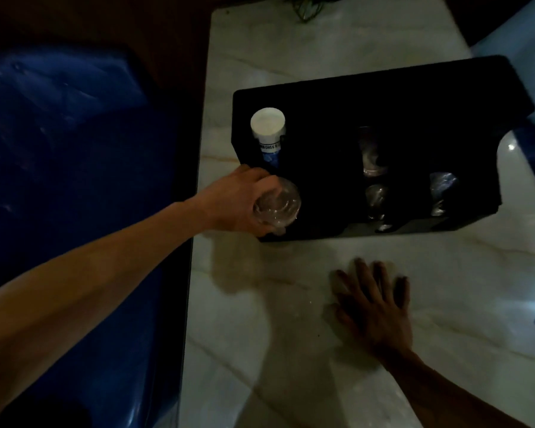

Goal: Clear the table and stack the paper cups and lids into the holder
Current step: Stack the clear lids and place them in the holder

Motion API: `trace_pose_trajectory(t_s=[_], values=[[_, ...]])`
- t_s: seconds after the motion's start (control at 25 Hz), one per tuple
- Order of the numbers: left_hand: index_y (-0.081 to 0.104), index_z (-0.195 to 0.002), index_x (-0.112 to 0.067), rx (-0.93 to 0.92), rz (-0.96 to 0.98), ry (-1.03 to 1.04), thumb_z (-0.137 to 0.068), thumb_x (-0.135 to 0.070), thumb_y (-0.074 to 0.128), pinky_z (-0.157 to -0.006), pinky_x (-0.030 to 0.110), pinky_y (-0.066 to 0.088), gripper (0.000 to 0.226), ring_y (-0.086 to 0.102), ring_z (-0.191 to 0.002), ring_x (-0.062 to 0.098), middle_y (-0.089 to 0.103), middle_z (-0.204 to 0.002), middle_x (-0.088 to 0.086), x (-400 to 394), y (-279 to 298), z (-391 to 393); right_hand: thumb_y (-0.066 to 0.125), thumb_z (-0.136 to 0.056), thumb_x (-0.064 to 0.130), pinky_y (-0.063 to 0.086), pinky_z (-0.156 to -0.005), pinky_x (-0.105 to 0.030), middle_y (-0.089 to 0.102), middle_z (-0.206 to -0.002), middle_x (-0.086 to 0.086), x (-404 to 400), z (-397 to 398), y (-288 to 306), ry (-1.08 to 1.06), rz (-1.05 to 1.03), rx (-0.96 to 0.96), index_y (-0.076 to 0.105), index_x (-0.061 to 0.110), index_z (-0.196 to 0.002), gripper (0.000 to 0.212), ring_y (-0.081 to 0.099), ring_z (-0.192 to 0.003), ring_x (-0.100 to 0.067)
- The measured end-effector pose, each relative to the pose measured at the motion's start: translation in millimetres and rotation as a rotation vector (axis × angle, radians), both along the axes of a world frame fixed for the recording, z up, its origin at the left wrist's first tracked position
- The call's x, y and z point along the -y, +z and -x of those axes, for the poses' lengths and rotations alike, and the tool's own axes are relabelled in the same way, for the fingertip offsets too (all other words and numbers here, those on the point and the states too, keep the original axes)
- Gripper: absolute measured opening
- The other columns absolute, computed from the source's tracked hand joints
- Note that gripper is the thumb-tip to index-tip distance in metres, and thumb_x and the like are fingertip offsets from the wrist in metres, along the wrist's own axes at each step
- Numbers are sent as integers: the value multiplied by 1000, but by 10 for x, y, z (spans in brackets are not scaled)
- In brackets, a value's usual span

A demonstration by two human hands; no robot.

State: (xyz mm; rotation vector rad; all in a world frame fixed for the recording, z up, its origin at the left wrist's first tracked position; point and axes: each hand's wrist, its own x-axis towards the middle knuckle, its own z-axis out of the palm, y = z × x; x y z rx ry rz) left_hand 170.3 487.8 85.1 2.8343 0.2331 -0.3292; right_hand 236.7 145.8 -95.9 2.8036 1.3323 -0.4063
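Head camera is looking down on a pale marble-patterned bench (291, 319), its glossy top veined with faint brown lines and catching soft reflections in dim light. A black holder (414, 97) with a matte, boxy body is sitting on the far half of the bench, its slots opening toward the viewer. A stack of white paper cups (267, 126) with blue print is lying in the upper left slot, round rim facing out. Clear plastic lids (372, 156) are showing dimly in the middle slots, and another clear stack (442, 191) is sitting in the right slot; their exact count cannot be told in the shadow.

The left hand (238, 202) is reaching to the holder's lower left corner, fingers curled around a clear domed lid (278, 205), thin and shiny, held at the mouth of the slot below the cups. The right hand (372, 307) is lying flat on the bench in front of the holder, fingers spread, gripping nothing.

Left of the bench, a dark blue shiny surface (62, 125) is filling the view, smooth and wrinkled like plastic sheeting
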Motion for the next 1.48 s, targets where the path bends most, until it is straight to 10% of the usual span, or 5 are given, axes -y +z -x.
trace_pose_trajectory(t_s=[0.76, 1.08, 1.48], values=[[30, -135, -21, -213, -409, -128, -71, -54, 70, -73, 41, 52, 82, 46, -118, 35, 49, -128, 19, 178, -371, -299, 19, -89, 74, -3, -117, -61, -1, -165, 4, -19, -10, 12, -50, -15, -2, 4, 44, -152, 71, -2, -151, -24], [23, -145, -23, -183, -454, -34, -82, -47, 66, -105, 50, 36, 81, 26, -136, 39, 15, -156, 19, 411, -496, -157, 18, -90, 73, -1, -117, -62, -1, -165, 3, -17, -6, 8, -50, -21, -20, 2, 43, -153, 71, -4, -151, -25], [51, -130, -22, -275, -295, 45, -74, -54, 72, -82, 44, 51, 67, 59, -108, 36, 54, -124, 13, 280, -157, -402, 21, -89, 72, -3, -117, -61, -1, -164, 4, -33, -3, 63, -55, -22, -40, 2, 43, -152, 73, -4, -151, -25]])
